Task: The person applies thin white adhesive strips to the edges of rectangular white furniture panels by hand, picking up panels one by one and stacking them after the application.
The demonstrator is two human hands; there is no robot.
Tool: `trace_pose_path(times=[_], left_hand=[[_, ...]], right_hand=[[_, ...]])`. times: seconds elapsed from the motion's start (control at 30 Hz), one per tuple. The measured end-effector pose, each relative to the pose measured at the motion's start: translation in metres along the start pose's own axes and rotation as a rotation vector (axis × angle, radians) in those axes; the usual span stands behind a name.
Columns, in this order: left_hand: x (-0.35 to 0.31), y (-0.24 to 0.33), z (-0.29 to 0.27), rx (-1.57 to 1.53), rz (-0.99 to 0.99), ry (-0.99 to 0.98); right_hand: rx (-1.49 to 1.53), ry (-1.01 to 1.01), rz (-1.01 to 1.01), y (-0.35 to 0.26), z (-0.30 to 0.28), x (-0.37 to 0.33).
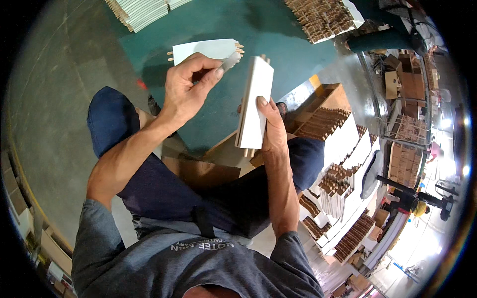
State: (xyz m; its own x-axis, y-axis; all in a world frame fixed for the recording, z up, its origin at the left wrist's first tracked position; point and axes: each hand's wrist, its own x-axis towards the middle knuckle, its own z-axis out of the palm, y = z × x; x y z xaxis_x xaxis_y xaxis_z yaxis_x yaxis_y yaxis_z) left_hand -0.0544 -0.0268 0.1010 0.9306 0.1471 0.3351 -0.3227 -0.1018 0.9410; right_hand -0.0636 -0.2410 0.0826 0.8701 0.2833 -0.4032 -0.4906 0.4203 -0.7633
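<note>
My left hand (pixel 188 89) pinches a small, thin, pale grey flat piece (pixel 230 63) between thumb and fingers; its kind is unclear. My right hand (pixel 273 124) grips a white board (pixel 256 102), held up on end and slightly tilted, its thumb across the front face. Wooden tenons stick out of the board's top and bottom ends. The edge at its left suggests more than one layer, but I cannot tell how many boards are there. Beyond my left hand, another white board (pixel 201 48) with wooden tenons at both ends lies on the green surface (pixel 218 25).
Stacks of white tenoned boards stand at the far left (pixel 141 12), the far right (pixel 323 19) and beside my right knee (pixel 338 164). A brown cardboard box (pixel 201 172) sits between my legs. A black fan-like thing (pixel 371 174) and cartons (pixel 405 79) are at the right.
</note>
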Motion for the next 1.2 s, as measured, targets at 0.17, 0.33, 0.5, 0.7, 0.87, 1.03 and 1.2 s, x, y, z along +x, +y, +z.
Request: trace_pose_path(times=[0.17,0.33,0.5,0.7,0.87,1.03,1.2], left_hand=[[-0.001,0.001,0.004,0.121,0.058,-0.084],[0.002,-0.002,0.005,0.211,0.044,-0.063],[0.011,-0.009,0.004,0.332,0.131,-0.069],[0.009,-0.012,0.014,0.375,0.241,-0.1],[-0.024,-0.008,0.039,0.334,0.44,-0.256],[-0.001,-0.009,0.031,0.397,0.389,-0.176],[-0.057,0.002,0.053,0.286,0.609,-0.407]], right_hand=[[-0.12,-0.126,0.016,-0.009,0.018,-0.006],[-0.063,-0.106,0.017,-0.01,0.041,-0.012],[-0.013,-0.143,0.099,-0.007,0.037,-0.013],[-0.019,-0.107,0.194,-0.005,0.029,-0.015],[0.202,0.072,0.124,-0.001,0.02,-0.006],[0.132,0.009,0.1,-0.002,0.009,-0.004],[0.289,-0.035,0.08,-0.009,0.021,0.0]])
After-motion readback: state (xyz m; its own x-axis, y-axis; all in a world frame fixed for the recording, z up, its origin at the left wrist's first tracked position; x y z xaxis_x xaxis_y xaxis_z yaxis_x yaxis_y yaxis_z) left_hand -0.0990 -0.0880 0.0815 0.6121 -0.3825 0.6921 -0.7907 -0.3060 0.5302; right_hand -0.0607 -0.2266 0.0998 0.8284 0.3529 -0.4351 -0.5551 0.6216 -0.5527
